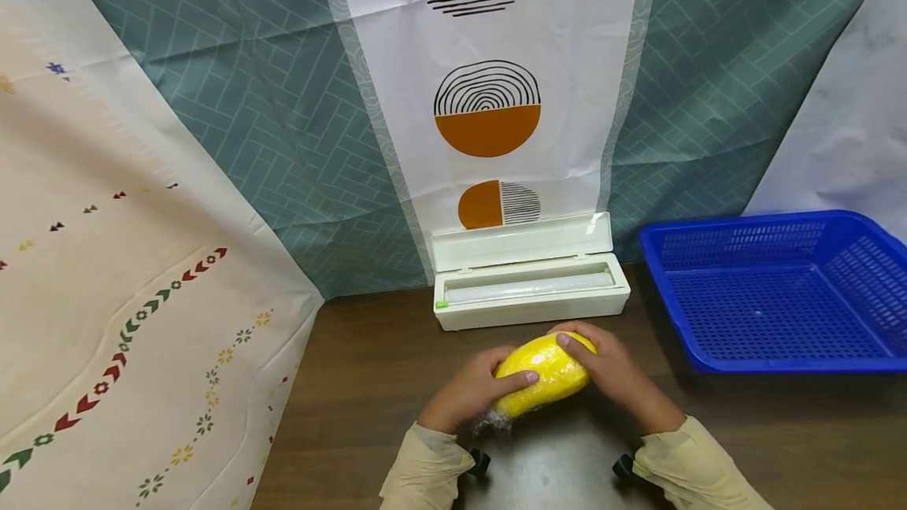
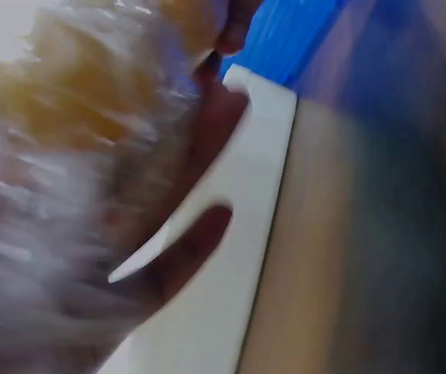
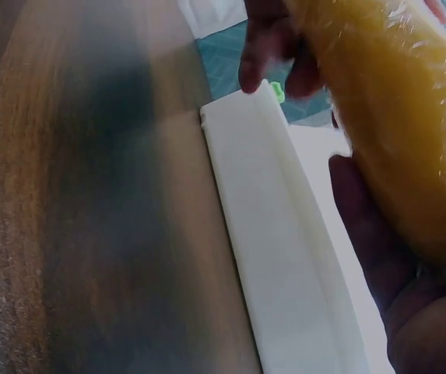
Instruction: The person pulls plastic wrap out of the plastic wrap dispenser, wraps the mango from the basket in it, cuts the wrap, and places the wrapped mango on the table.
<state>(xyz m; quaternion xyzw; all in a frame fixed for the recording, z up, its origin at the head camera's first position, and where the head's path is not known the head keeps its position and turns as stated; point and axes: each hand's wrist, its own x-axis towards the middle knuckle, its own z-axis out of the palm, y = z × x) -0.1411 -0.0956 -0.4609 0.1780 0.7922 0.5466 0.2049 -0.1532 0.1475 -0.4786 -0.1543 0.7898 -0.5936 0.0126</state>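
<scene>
Both hands hold a smooth yellow oblong thing (image 1: 549, 368) wrapped in clear cling film, raised over the table in front of the body. My left hand (image 1: 469, 390) grips its left end, thumb across the upper face. At the opposite end my right hand (image 1: 615, 367) has its thumb on top and fingers around the far side. Loose, crumpled film (image 1: 494, 422) hangs from the lower left end. Glossy wrinkles of film show over the yellow surface (image 3: 386, 117) in the right wrist view. The left wrist view is blurred, with bunched film (image 2: 59, 210) near the palm.
Behind the hands stands a white cling film dispenser (image 1: 531, 312), lid raised, a film roll (image 1: 527, 287) inside and a green tab at its left. A blue plastic basket (image 1: 680, 329) is on the right of the brown wooden table (image 1: 368, 384). Patterned cloths hang behind and at left.
</scene>
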